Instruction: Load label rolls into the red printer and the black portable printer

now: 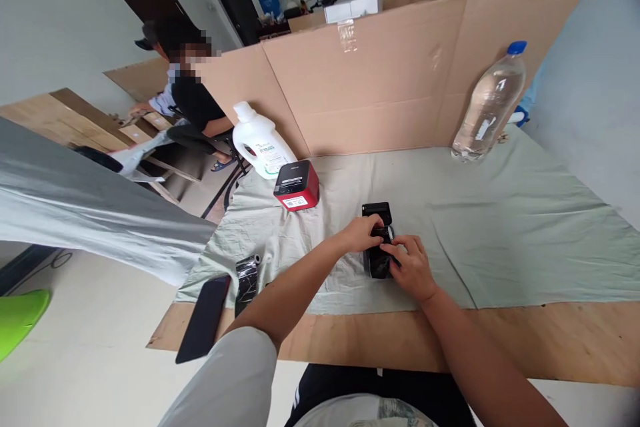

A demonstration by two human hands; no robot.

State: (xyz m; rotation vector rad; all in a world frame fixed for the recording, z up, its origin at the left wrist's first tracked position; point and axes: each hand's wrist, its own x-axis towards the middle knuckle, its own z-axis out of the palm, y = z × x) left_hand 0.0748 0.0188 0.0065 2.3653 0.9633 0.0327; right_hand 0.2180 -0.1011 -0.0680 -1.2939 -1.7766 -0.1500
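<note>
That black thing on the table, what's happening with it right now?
A person has both hands on the small black device lying on the pale green cloth. The left hand grips its upper part and the right hand presses its lower end. A red and black printer sits apart, untouched.

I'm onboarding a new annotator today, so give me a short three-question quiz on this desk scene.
1. True or false: both hands touch the black device on the green cloth.
2. Which stands nearest the red-and-black printer? A) clear water bottle B) white jug C) phone
3. Fill in: the phone lies partly over the table's ____ edge.

Key: 1 true: left hand and right hand are both on it. 2 B. 3 left.
</note>
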